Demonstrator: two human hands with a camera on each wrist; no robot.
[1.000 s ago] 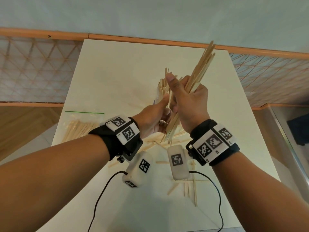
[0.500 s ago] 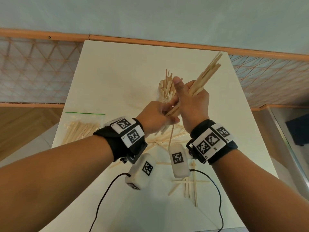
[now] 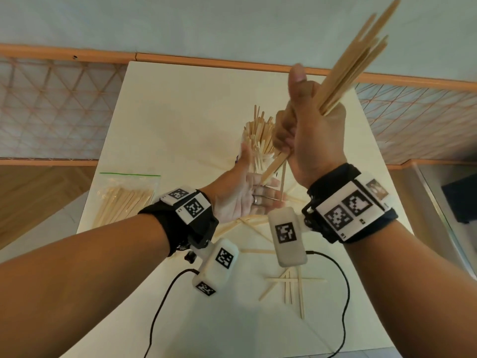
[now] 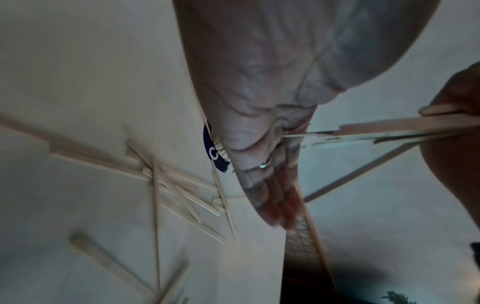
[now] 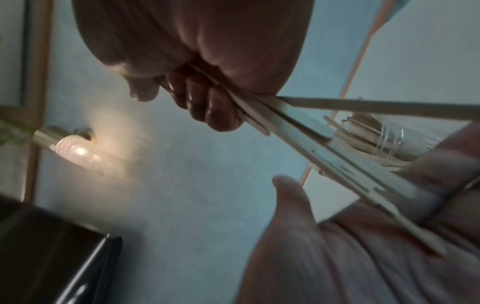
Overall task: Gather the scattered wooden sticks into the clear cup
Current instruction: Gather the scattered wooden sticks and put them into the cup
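Observation:
My right hand [image 3: 304, 130] grips a bundle of wooden sticks [image 3: 353, 65] raised above the white table [image 3: 180, 120], their tops pointing up to the right. The bundle's lower ends [image 5: 350, 170] rest against the flat palm of my left hand [image 3: 247, 195], which is held open, palm up, just below. Behind both hands stands the clear cup [image 3: 258, 156], packed with upright sticks [image 3: 260, 130]. Loose sticks [image 3: 289, 288] lie near the table's front, and more loose sticks [image 4: 179, 185] lie crossed under my left hand.
A clear zip bag of sticks [image 3: 124, 200] lies at the table's left edge. An orange rail [image 3: 206, 60] and netting [image 3: 51, 109] run behind the table. Black cables [image 3: 340, 306] trail from the wrist cameras over the near table. A dark box [image 3: 462, 197] sits far right.
My right hand has lifted the bundle higher and toward me. My left hand has let go of the sticks and opened flat beneath their lower ends.

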